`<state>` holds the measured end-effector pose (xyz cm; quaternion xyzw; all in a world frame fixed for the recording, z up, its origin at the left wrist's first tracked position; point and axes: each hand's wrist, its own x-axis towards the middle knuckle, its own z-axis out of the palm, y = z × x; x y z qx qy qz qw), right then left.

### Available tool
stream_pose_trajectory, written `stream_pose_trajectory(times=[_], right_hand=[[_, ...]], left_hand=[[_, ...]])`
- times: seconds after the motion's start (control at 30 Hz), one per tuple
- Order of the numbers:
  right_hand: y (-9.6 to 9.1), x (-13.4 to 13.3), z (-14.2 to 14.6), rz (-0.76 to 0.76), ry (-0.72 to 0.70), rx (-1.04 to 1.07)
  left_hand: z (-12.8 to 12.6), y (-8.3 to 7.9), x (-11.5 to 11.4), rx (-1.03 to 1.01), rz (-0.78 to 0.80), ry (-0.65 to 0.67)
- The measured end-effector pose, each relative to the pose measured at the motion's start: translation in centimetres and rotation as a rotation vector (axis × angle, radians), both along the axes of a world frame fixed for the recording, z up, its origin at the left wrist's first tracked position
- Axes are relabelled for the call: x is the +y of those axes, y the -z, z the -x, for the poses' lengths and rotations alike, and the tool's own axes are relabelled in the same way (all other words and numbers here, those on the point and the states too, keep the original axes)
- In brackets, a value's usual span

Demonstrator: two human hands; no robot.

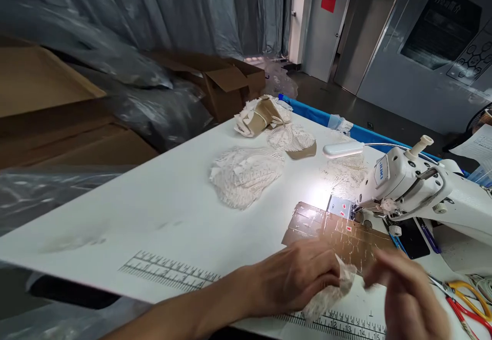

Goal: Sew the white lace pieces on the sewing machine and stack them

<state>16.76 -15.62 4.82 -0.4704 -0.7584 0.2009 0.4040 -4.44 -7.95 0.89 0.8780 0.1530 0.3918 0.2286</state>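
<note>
My left hand is closed on a small piece of white lace fabric near the table's front edge, over the printed ruler. To the right of the fabric hovers my right hand, smeared by motion, so its fingers cannot be read clearly. Just beyond both hands lies a shiny brown sheet, reaching up to the needle area of a white sewing machine. A heap of white lace pieces rests on the table farther back, left of the machine.
Behind that heap are a lace bundle around brown card and another lace pile. Scissors with yellow handles, red-handled scissors and a dark phone lie at the right. Cardboard boxes stand beyond the table's left edge.
</note>
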Motion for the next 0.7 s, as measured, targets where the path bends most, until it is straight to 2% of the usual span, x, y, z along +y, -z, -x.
stream_pose_trajectory(times=[0.03,0.13,0.27,0.4,0.53,0.63,0.7], right_hand=[[0.3,0.8,0.5,0.02,-0.027,0.006],[0.9,2.8,1.6,0.294,-0.231,0.052],[0.6,4.3,2.6,0.565,-0.411,0.25],[0.7,4.9,2.8,0.745,-0.51,0.398],[1.6,5.3,1.5,0.912,-0.5,0.436],[2.2,6.1,0.2,0.844,-0.396,0.332],[2.6,6.9,-0.5,0.742,-0.265,0.242]], left_hand=[[0.1,-0.3,-0.3,-0.015,0.088,0.049],[0.8,-1.5,-0.8,-0.072,0.279,0.086],[1.6,-2.8,-0.5,-0.137,0.453,0.027],[2.5,-2.9,0.0,-0.13,0.637,-0.085],[3.0,-2.6,0.5,-0.046,0.734,-0.2],[2.6,-2.6,1.5,0.033,0.701,-0.275],[2.3,-2.4,2.5,0.102,0.626,-0.309]])
